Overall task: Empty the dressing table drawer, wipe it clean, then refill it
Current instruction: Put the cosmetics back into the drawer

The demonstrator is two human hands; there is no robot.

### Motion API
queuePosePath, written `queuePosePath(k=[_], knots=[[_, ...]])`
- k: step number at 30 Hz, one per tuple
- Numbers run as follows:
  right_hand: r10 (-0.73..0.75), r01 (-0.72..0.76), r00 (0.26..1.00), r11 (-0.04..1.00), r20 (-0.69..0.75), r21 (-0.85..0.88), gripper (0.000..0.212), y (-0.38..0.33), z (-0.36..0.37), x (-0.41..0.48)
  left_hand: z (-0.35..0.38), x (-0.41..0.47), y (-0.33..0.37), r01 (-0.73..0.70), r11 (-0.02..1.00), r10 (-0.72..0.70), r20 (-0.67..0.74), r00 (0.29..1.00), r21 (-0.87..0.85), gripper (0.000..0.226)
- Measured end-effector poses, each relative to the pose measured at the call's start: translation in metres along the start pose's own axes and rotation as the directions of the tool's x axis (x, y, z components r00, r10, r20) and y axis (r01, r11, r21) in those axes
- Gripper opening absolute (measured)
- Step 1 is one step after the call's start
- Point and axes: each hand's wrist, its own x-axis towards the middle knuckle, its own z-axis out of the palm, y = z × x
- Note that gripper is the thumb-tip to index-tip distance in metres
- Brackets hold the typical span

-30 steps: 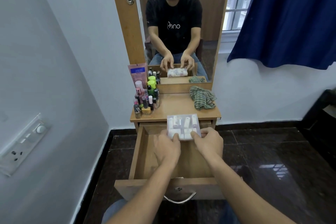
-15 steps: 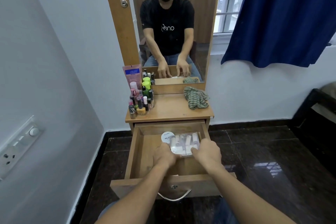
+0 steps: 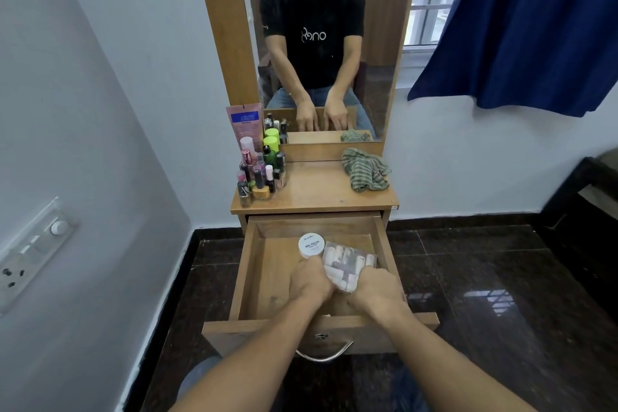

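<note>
The wooden drawer (image 3: 254,274) of the dressing table stands pulled out in front of me. Inside it, toward the right, lies a clear plastic box of small white tubes (image 3: 347,262), next to a round white nail polish jar (image 3: 311,244). My left hand (image 3: 309,279) grips the box's near left edge and my right hand (image 3: 378,291) grips its near right corner. The box rests low in the drawer, slightly turned. A green striped cloth (image 3: 364,169) lies crumpled on the tabletop at the right.
Several cosmetic bottles (image 3: 262,174) and a pink tube (image 3: 245,122) crowd the tabletop's left rear. A mirror (image 3: 378,43) rises behind. The drawer handle (image 3: 326,356) hangs near my knees. A blue curtain (image 3: 521,20) hangs at right, a switch panel (image 3: 30,251) at left.
Both hands have brought the clear box down from above the tabletop edge into the drawer, beside the white jar. My view has tilted downward.
</note>
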Motion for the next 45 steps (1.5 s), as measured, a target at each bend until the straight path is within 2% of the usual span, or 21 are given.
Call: queuePosePath(k=[3, 9, 13, 22, 24, 26, 29, 31, 42, 45], knots=[[-0.041, 0.039, 0.999, 0.992, -0.009, -0.12, 0.034, -0.002, -0.001, 0.001, 0.006, -0.001, -0.001, 0.007, 0.998, -0.01, 0.051, 0.999, 0.055, 0.025], [-0.168, 0.138, 0.985, 0.912, -0.043, -0.385, 0.033, -0.006, -0.003, 0.01, 0.006, 0.003, 0.002, -0.01, 0.998, 0.0, 0.148, 0.989, 0.067, 0.029], [-0.227, 0.178, 0.972, 0.882, -0.063, -0.437, 0.036, -0.009, -0.004, 0.017, 0.009, 0.006, 0.006, -0.024, 0.999, 0.016, 0.168, 0.986, 0.045, 0.032], [-0.259, 0.186, 0.963, 0.844, -0.077, -0.503, 0.033, -0.013, -0.005, 0.033, 0.008, 0.02, 0.009, -0.018, 0.998, 0.03, 0.2, 0.979, -0.062, 0.03], [-0.263, 0.184, 0.961, 0.841, -0.087, -0.508, 0.034, -0.014, -0.005, 0.037, 0.007, 0.022, 0.008, 0.009, 0.997, 0.005, 0.182, 0.983, -0.079, 0.024], [-0.272, 0.188, 0.958, 0.838, -0.093, -0.512, 0.035, -0.013, -0.004, 0.039, 0.005, 0.023, 0.005, 0.071, 0.993, -0.062, 0.103, 0.993, -0.093, 0.025], [-0.274, 0.19, 0.957, 0.844, -0.099, -0.501, 0.037, -0.013, -0.001, 0.042, 0.002, 0.028, 0.0, 0.206, 0.961, -0.214, -0.026, 0.976, -0.186, 0.049], [-0.257, 0.178, 0.961, 0.857, -0.102, -0.484, 0.037, -0.012, 0.002, 0.042, -0.002, 0.032, -0.001, 0.244, 0.932, -0.261, -0.031, 0.965, -0.268, 0.056], [-0.22, 0.16, 0.97, 0.904, -0.108, -0.397, 0.039, -0.012, 0.004, 0.031, -0.009, 0.032, -0.009, 0.185, 0.885, -0.19, 0.032, 0.981, -0.427, 0.048], [-0.234, 0.172, 0.95, 0.945, -0.205, -0.279, 0.033, -0.028, -0.017, 0.022, -0.018, 0.031, -0.016, 0.153, 0.896, -0.178, -0.023, 0.984, -0.416, 0.048]])
